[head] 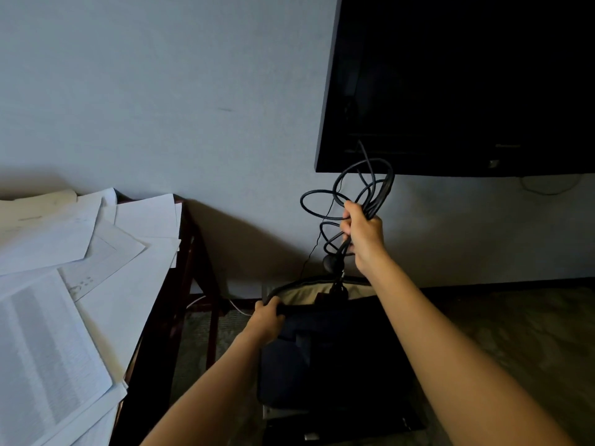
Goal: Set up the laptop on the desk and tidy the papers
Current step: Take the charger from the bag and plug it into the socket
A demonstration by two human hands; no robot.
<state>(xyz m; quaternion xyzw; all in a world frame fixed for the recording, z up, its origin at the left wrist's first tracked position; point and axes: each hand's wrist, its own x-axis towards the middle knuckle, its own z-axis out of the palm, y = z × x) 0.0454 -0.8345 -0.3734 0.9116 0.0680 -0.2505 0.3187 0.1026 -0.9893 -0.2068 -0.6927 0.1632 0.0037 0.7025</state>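
Cable (354,194), limp and tangle-prone, hangs bunched in right hand's (363,233) fist at centre frame; left hand (267,320) grips bag (322,349) rim.

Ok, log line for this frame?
step: unpacking bag | right hand: grips coiled cable above bag | left hand: holds bag rim | papers: scattered on desk

My right hand (363,235) sits just right of frame centre, arm stretched up from the lower right corner, fingers curled tight round a black cable bundle (375,201). My left hand (266,320) is lower, below centre, knuckles up, gripping the dark bag (322,349) by its rim.
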